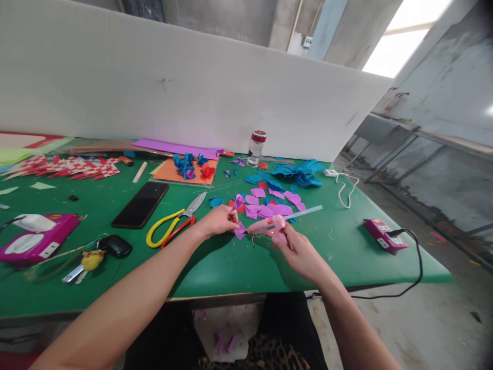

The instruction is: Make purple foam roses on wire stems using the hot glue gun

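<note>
Between the fingertips of my left hand (222, 221) is a purple paper petal (240, 230), pinched near its edge. My right hand (293, 247) is closed around a pink hot glue gun (269, 227), with a clear glue stick (304, 213) poking out of its back end. The gun's nozzle points left and is at the petal; whether they touch I cannot tell. Just behind both hands lie loose purple petals (279, 209), mixed with red and blue pieces. Scissors with yellow and red handles (175, 223) rest left of my left hand.
A black phone (140, 205), keys with a yellow charm (92, 260) and a purple power strip (34, 240) lie to the left. Blue and red paper flowers (188, 167) sit on orange paper. A red-lidded jar (256, 149) stands behind. Another power strip (385, 236) is at right.
</note>
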Demonstrator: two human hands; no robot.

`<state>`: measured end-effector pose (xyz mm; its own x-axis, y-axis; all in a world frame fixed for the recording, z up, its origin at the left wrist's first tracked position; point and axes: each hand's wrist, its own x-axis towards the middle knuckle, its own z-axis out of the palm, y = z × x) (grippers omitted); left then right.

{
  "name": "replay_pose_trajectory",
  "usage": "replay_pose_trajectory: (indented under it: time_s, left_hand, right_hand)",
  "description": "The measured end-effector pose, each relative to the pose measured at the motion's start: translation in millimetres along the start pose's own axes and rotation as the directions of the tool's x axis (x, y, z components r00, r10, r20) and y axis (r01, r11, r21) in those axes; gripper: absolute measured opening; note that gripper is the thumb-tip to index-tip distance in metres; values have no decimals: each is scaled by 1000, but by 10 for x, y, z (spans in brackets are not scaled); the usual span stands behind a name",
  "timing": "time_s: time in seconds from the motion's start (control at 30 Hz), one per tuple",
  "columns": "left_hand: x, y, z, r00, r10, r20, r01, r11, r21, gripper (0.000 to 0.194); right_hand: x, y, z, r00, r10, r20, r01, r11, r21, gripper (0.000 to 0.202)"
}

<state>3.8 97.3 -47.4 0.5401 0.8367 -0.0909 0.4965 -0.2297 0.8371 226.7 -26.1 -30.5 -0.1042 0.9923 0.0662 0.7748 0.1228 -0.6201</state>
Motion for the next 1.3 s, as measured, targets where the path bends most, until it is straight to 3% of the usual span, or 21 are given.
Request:
replay_pose_trajectory:
  time_s: [0.33,0.7,0.93,1.1,1.3]
  left_hand:
    - [18,-37,12,1000,-6,14,6,1000,-26,4]
    - [9,-20,0,1000,9,4,-9,1000,8,3]
    - [19,-38,10,1000,4,17,-4,1000,-17,4]
    - [9,-23,11,1000,1,10,0,999,-37,4]
    - [-13,7,-5,1000,-17,24,19,996,-87,4]
  right_hand:
    - [49,81,4,999,-7,-44,6,999,-31,34]
    - [25,27,-6,1000,-12,-21,12,1000,16,45]
    - [51,91,-7,999,-6,-49,7,1000,20,32]
    - [30,117,-104,998,35,-49,-25,979,200,27]
    - [3,192,-203,980,159,117,-197,830,521,39]
